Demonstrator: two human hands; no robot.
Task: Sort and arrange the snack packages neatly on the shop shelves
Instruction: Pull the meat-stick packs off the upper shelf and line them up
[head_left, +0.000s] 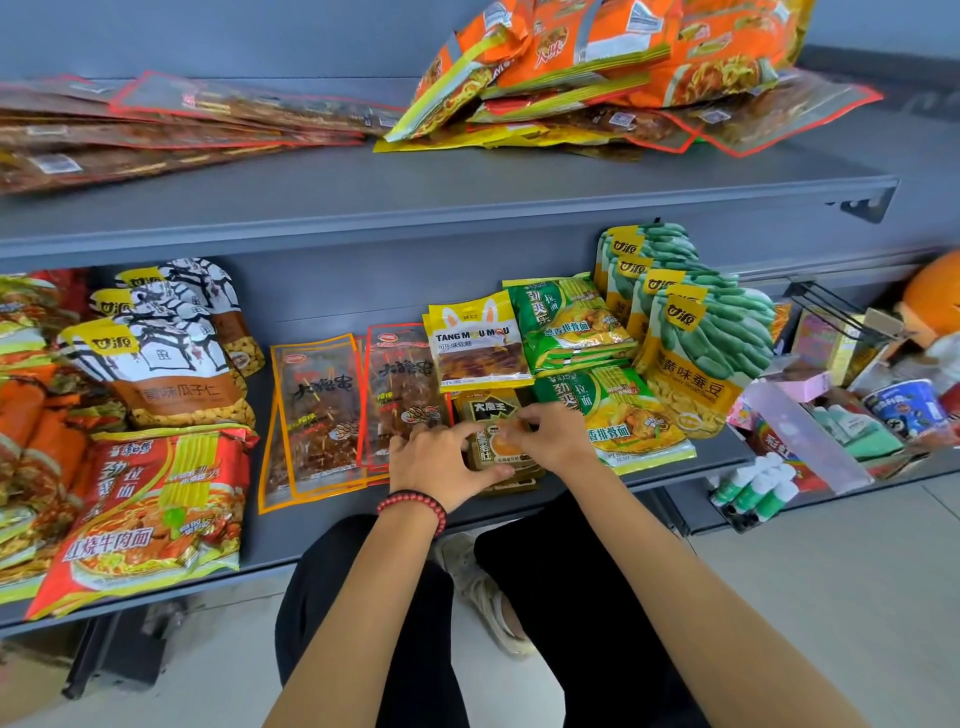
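Observation:
A small stack of brown snack packs with an orange circle on the label lies on the lower grey shelf. My left hand, with a red bead bracelet at the wrist, grips the stack's left side. My right hand pinches its top right edge. Just behind the stack lies a yellow rabbit-ear candy pack. Red-edged skewer packs lie to its left and green noodle packs to its right.
Red noodle bags and seed bags fill the lower shelf's left. Green bean bags stand at the right. The upper shelf holds flat brown packs and a heap of orange bags. A low rack of small goods sits far right.

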